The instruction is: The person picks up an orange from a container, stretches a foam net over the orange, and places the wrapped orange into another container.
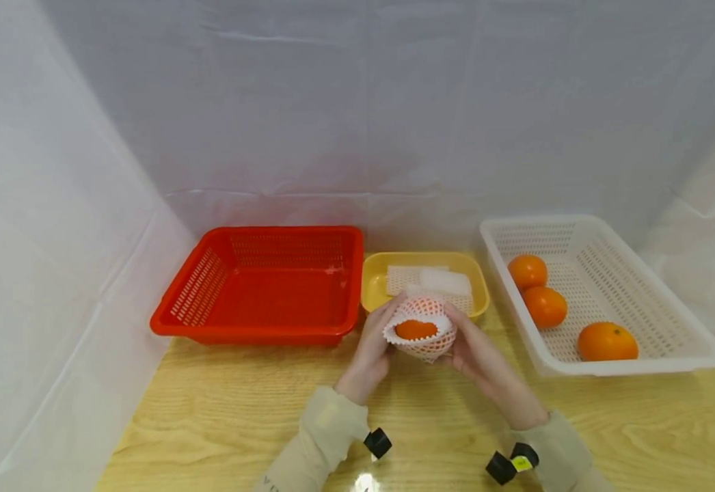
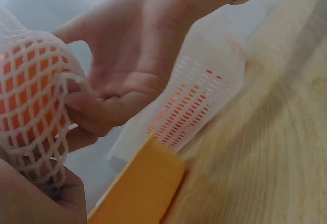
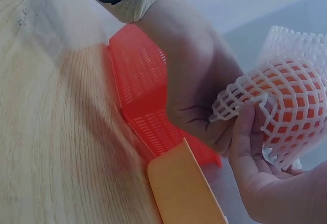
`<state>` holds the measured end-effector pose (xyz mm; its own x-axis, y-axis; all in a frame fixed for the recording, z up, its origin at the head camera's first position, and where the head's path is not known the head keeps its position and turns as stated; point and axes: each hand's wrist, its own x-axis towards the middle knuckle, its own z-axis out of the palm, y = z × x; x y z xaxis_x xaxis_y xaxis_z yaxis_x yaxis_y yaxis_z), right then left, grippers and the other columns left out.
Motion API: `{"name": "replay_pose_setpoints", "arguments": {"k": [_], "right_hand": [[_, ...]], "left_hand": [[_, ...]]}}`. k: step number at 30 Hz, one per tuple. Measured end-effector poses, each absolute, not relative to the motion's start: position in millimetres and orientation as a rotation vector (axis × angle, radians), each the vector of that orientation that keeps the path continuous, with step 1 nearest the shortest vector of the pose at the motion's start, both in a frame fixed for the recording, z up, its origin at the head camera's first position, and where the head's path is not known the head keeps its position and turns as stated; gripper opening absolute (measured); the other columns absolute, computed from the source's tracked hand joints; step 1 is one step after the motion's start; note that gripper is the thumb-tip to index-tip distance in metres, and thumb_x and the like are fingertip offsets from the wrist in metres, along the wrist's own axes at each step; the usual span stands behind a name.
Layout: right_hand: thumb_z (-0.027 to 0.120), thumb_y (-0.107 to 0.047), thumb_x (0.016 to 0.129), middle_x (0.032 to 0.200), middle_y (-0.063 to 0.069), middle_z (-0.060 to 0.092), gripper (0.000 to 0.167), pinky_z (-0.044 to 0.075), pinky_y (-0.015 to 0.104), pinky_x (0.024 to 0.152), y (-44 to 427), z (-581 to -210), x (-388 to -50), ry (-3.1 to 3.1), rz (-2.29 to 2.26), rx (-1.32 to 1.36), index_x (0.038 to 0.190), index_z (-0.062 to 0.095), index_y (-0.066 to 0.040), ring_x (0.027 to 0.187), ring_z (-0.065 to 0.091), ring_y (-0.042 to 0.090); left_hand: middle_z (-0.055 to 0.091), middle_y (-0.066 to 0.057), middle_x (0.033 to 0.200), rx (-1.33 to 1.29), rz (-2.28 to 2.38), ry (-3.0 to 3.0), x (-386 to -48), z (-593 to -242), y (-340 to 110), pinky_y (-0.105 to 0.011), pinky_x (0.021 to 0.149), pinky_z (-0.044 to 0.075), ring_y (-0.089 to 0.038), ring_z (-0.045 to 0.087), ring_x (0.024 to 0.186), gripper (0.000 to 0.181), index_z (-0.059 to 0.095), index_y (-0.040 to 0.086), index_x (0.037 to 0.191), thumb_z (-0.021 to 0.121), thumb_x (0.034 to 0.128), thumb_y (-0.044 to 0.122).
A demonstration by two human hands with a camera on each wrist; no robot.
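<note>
Between both hands, above the table's middle, is an orange (image 1: 415,330) inside a white foam net sleeve (image 1: 436,347). The sleeve's open end faces the head camera, and part of the orange shows through it. My left hand (image 1: 370,352) holds the netted orange from the left, its fingers gripping gathered net in the right wrist view. On the other side my right hand (image 1: 477,355) has its fingers curled at the net; in the left wrist view they pinch a strand of the mesh. The net partly covers the fingertips.
A yellow tray (image 1: 372,263) with more white foam nets (image 1: 446,281) stands just beyond the hands. To its left is a red basket (image 1: 271,335). At the right, a white basket (image 1: 653,367) holds three oranges (image 1: 607,342). White sheeting (image 1: 363,123) rises behind.
</note>
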<state>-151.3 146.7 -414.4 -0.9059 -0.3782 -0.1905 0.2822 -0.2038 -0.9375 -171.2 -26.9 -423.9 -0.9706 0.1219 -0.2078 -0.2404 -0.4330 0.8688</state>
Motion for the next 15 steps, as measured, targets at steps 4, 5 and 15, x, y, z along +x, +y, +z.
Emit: {"name": "replay_pose_setpoints", "arguments": {"k": [4,5,15], "right_hand": [[0.035,-0.049,0.108,0.144,0.013,0.041,0.068,0.051,0.031,0.091,145.6,-413.4,-150.4,1.622,-2.161,-0.103,0.157,0.016,-0.006,0.114,0.056,0.015],[0.033,-0.048,0.108,0.143,0.011,0.041,0.067,0.050,0.031,0.092,145.5,-413.2,-150.2,1.617,-2.161,-0.118,0.157,0.016,-0.005,0.114,0.056,0.015],[0.033,-0.050,0.108,0.146,0.016,0.041,0.069,0.054,0.036,0.091,146.7,-414.2,-149.9,1.714,-2.162,-0.233,0.155,0.022,-0.001,0.117,0.058,0.016]], "left_hand": [[0.068,0.008,0.103,-0.208,2.494,1.475,-169.1,-429.0,-27.0,-0.025,0.090,0.044,-0.010,0.056,0.100,0.030,0.071,0.006,0.123,0.056,0.1030,0.023],[0.067,0.007,0.107,-0.213,2.479,1.460,-169.1,-429.7,-27.2,-0.025,0.089,0.043,-0.010,0.055,0.101,0.033,0.069,0.007,0.127,0.054,0.1037,0.025],[0.048,-0.004,0.138,-0.056,2.330,1.468,-168.9,-422.7,-29.8,-0.032,0.087,0.036,-0.019,0.042,0.117,0.066,0.044,0.011,0.148,0.041,0.1030,0.059]]}}
